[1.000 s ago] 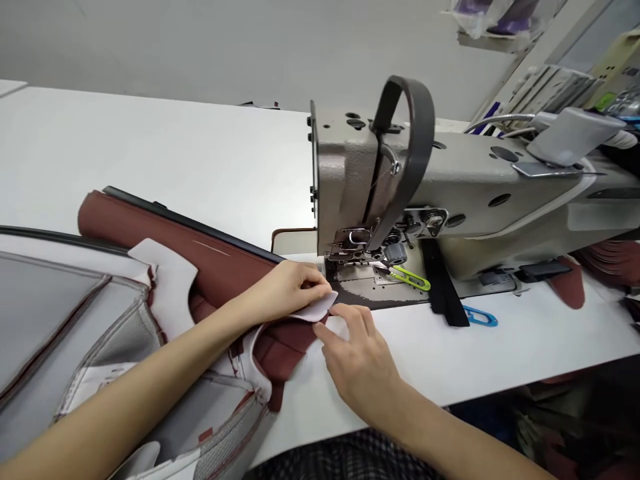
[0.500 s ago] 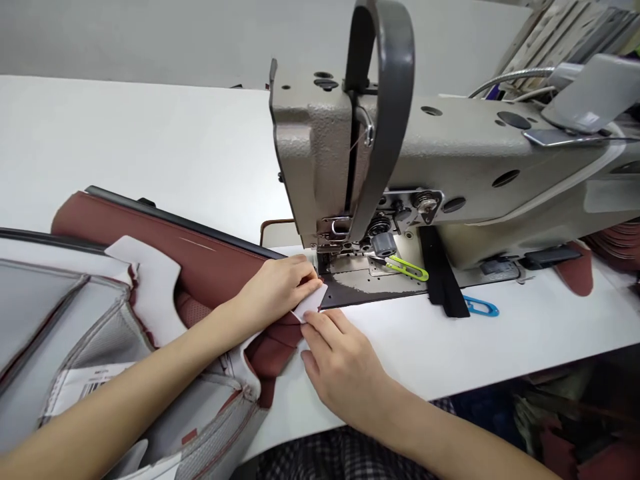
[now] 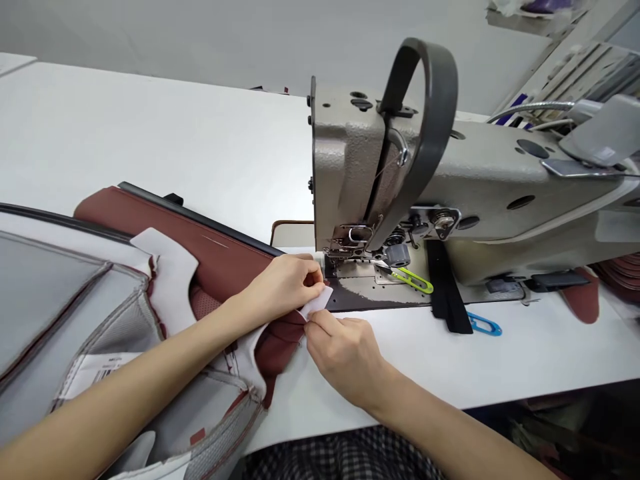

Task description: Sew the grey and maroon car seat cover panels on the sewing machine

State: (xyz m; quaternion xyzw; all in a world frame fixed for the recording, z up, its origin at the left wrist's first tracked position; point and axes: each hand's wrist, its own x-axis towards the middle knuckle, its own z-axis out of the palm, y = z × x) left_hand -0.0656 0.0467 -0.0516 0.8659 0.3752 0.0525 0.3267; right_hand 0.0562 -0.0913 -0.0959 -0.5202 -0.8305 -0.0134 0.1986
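A dark red, leather-like sewn cover (image 3: 170,223) with pale grey backing lies bunched in front of the sewing machine (image 3: 357,153). At its right end a small white-backed flap (image 3: 318,302) sticks up between my hands. My left hand (image 3: 285,285) pinches the flap's upper side, close to the needle area. From below, my right hand (image 3: 345,357) closes thumb and fingers on the flap's lower edge. The fingertips of both hands almost meet, just left of the machine's metal bed (image 3: 360,293). Whatever lies under the fingers is hidden.
Yellow-green thread snips (image 3: 413,280) lie on the machine bed. A black strip (image 3: 447,293) hangs over the bed's front edge, with a blue-handled tool (image 3: 484,324) beside it. Dark red cut pieces (image 3: 583,297) are at the right. The white table (image 3: 150,127) extends behind.
The view has shifted, so the machine sits further right and lower. My right hand's fingers have curled more tightly on the flap, while my left hand keeps its pinch.
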